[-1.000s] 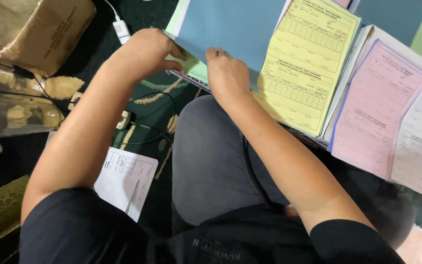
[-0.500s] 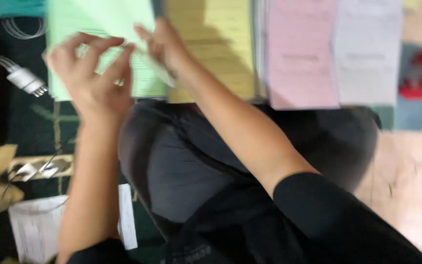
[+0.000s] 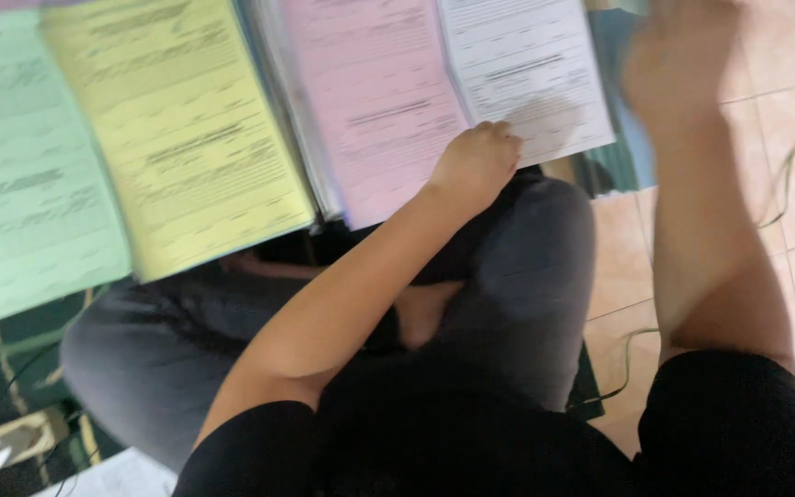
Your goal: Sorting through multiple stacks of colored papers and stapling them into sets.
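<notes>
A pale green printed paper form (image 3: 20, 175) lies furthest left, overlapped along its right edge by a yellow printed paper form (image 3: 177, 129), and next to that a pink printed paper form (image 3: 370, 101) spreads across the lap of the person in grey trousers (image 3: 508, 276). The left hand (image 3: 476, 166), fingers curled together, presses on the lower edge of the white printed paper sheet (image 3: 526, 69) just beside the pink one. The right hand (image 3: 683, 69) hangs blurred above the tan tiled floor (image 3: 784, 175), near the white sheet's right edge; its grip cannot be made out.
</notes>
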